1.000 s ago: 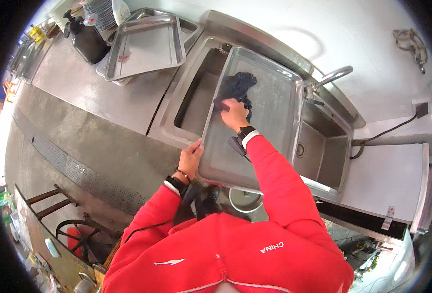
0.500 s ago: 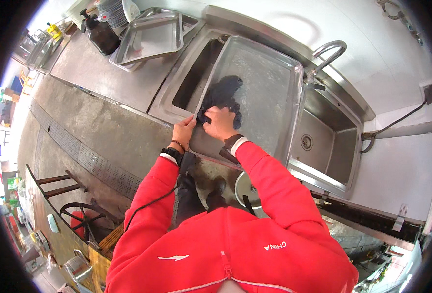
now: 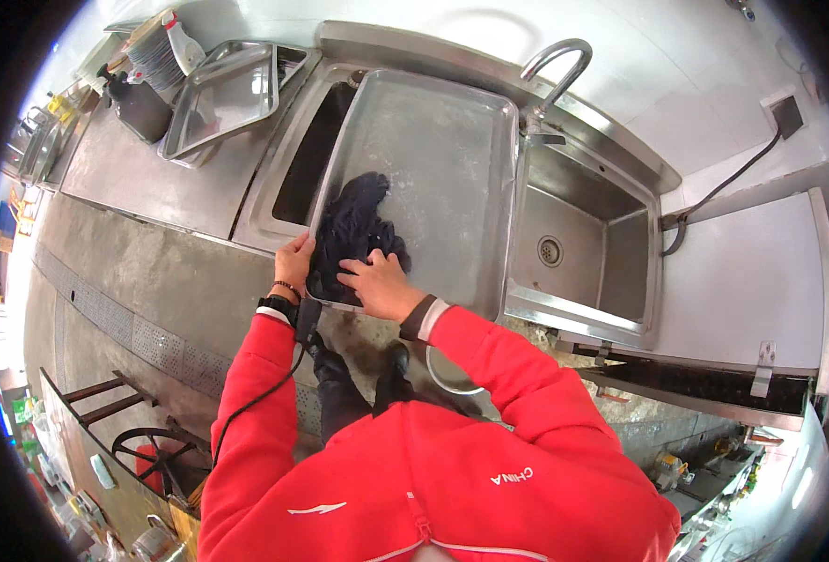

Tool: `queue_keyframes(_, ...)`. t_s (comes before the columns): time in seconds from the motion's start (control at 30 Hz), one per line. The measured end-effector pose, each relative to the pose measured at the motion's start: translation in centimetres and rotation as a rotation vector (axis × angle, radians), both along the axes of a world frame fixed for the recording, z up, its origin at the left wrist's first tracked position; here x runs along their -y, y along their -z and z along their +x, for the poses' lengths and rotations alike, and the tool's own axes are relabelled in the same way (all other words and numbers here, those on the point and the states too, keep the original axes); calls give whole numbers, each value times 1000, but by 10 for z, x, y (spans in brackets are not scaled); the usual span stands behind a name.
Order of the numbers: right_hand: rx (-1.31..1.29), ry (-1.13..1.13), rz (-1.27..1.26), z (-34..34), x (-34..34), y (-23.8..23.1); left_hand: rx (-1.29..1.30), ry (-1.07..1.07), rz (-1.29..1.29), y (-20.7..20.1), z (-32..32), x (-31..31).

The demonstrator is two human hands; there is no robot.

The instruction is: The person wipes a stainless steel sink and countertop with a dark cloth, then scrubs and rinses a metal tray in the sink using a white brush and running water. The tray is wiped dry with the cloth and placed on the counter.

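Note:
A large rectangular metal tray (image 3: 442, 187) lies across the sink unit, covering much of the left basin. My left hand (image 3: 293, 260) grips the tray's left rim close to its near corner. A crumpled dark cloth (image 3: 356, 220), looking wet, is bunched inside that corner. My right hand (image 3: 381, 287) presses on the cloth's near side, its fingers bent into the folds; part of the fingertips is hidden there.
An arched faucet (image 3: 564, 80) stands behind the tray, with an open sink basin (image 3: 573, 239) to the right. On the left counter (image 3: 143, 183) are stacked smaller trays (image 3: 222, 103), a dark spray bottle (image 3: 138, 108) and piled plates (image 3: 154, 56). A white bucket (image 3: 447, 375) sits below.
My right hand has drawn the cloth toward me, into the tray's near left corner. The left hand stays on the rim. The whole view has shifted slightly.

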State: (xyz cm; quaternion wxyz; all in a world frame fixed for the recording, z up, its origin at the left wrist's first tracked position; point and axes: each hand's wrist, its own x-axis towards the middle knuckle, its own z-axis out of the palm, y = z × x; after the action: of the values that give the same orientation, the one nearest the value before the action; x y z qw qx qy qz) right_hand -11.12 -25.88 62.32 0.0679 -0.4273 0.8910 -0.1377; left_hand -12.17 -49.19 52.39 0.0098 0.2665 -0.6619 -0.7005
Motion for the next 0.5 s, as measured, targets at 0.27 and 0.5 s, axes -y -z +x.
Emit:
queue_keyframes(0.27,42,-63,12,7,-68,-6,18,31,-151,-25,4,-6)
queue_keyframes(0.5,12,-44,60,-3,-124,-8,85,28,-161,-19,3,-2)
